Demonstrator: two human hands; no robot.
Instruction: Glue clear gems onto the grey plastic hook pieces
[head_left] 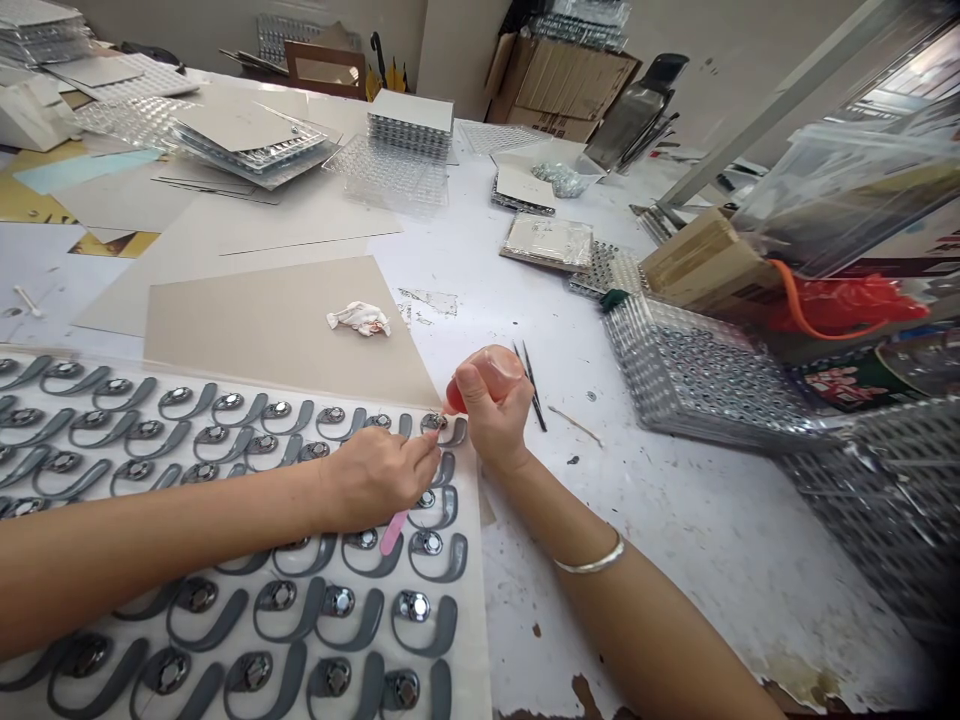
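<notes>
A white tray [465,600] in front of me holds several grey hook-shaped parts [431,555], each with a round shiny disc. My left hand [379,480] rests on the tray, pinched on a thin pink tool [391,535] whose tip reaches a part [442,428] at the tray's top right corner. My right hand [491,400] is closed around a small red bulb-like thing [453,398], right beside that same part. A silver bangle [596,562] sits on the right wrist.
Black tweezers [532,385] lie just right of my right hand. A crumpled white tissue [360,318] sits on a cardboard sheet [277,320]. Stacks of clear blister trays with metal pieces [690,375] fill the right side. More trays, card sheets and boxes [562,85] lie at the back.
</notes>
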